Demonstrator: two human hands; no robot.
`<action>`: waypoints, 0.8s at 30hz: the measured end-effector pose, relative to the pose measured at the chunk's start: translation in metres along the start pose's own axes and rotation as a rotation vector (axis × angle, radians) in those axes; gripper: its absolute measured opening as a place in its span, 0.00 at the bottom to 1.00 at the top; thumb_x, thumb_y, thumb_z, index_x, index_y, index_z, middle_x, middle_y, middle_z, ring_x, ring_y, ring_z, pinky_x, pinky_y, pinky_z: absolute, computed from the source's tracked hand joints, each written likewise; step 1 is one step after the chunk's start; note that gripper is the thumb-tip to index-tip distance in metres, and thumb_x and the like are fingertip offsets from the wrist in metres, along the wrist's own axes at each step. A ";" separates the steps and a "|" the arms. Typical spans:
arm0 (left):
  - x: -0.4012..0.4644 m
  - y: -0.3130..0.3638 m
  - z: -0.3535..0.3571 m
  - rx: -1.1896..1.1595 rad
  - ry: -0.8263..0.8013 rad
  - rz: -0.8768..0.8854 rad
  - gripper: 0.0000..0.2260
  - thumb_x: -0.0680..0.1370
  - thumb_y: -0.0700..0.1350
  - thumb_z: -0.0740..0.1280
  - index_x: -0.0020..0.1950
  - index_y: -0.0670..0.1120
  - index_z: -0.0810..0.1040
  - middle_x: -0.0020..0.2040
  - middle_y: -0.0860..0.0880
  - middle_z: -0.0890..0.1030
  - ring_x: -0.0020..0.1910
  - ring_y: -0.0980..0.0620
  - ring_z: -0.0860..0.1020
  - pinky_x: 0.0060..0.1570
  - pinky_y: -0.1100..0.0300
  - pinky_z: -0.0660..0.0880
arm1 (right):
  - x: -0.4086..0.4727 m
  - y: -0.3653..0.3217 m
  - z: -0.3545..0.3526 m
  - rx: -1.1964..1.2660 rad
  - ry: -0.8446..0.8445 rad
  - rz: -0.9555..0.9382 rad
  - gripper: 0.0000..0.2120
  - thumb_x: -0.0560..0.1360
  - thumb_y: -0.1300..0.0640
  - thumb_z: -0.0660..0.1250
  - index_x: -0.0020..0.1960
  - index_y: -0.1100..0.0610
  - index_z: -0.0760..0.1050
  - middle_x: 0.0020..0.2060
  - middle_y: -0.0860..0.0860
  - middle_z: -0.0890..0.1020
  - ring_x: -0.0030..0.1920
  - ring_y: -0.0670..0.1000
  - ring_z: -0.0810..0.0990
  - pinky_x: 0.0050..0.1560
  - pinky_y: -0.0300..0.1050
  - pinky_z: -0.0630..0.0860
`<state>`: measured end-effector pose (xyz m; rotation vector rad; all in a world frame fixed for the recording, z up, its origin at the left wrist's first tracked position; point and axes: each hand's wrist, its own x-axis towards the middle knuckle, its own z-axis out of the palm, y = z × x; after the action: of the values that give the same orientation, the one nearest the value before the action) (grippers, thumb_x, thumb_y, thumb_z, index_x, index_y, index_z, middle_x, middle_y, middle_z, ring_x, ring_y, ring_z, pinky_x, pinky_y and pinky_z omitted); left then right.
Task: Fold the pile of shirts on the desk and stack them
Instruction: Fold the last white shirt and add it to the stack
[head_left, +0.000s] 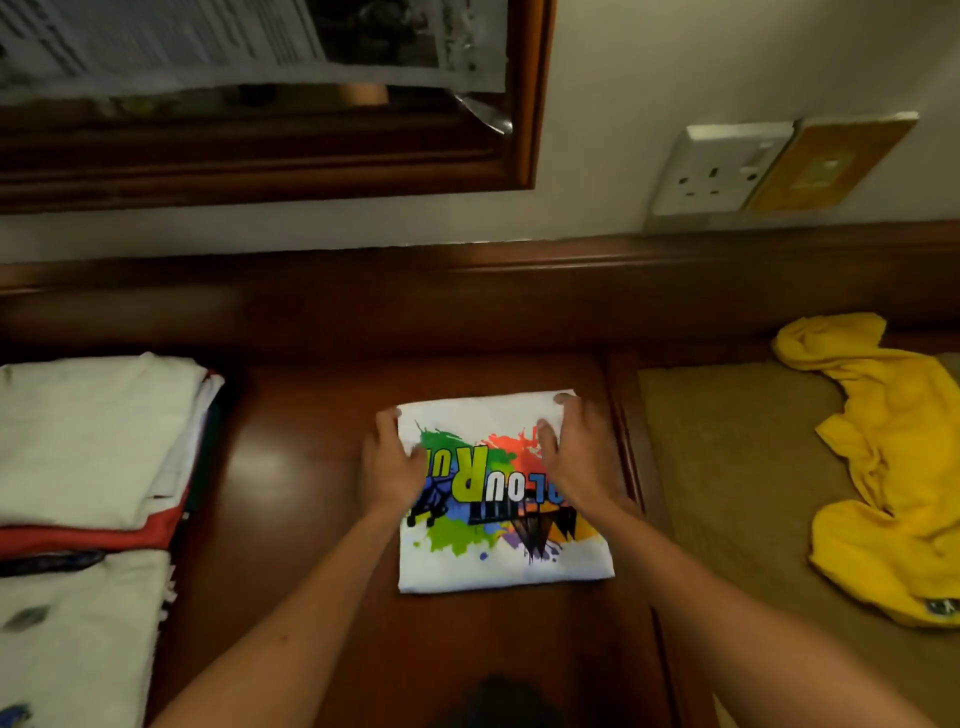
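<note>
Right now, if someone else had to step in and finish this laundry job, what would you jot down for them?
Left hand: grips the left edge of the folded white printed shirt, thumb on top.
Right hand: holds the shirt's far right corner, fingers over its far edge.
That shirt lies folded mid-desk.
Done: folded shirts stacked at the left.
Left: move this shirt onto a stack, then fold the crumpled yellow shirt on the right and stack it.
</note>
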<state>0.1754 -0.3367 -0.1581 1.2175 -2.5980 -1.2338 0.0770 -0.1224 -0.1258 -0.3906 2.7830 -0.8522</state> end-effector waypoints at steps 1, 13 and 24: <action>-0.013 -0.013 0.004 0.053 -0.023 -0.003 0.22 0.73 0.39 0.69 0.63 0.52 0.65 0.55 0.43 0.77 0.54 0.40 0.76 0.48 0.48 0.76 | -0.010 -0.007 0.006 0.033 -0.043 -0.035 0.17 0.82 0.51 0.59 0.68 0.56 0.66 0.59 0.57 0.74 0.56 0.56 0.75 0.48 0.48 0.74; -0.151 -0.098 -0.046 -0.102 -0.391 0.108 0.16 0.74 0.37 0.64 0.47 0.61 0.72 0.45 0.59 0.79 0.36 0.62 0.77 0.41 0.65 0.73 | -0.074 -0.123 0.091 -0.667 -0.526 -0.260 0.22 0.81 0.39 0.54 0.72 0.44 0.64 0.69 0.61 0.63 0.63 0.65 0.68 0.59 0.55 0.71; -0.103 -0.133 -0.096 -0.201 -0.494 -0.016 0.13 0.78 0.34 0.62 0.44 0.52 0.74 0.36 0.50 0.75 0.34 0.52 0.73 0.35 0.61 0.69 | -0.100 -0.131 0.088 -0.727 -0.413 -0.076 0.19 0.79 0.64 0.60 0.69 0.58 0.67 0.64 0.61 0.70 0.60 0.60 0.74 0.57 0.51 0.75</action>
<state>0.3627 -0.3824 -0.1504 0.9992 -2.6716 -1.9591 0.2202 -0.2412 -0.1108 -0.6881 2.5854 0.2528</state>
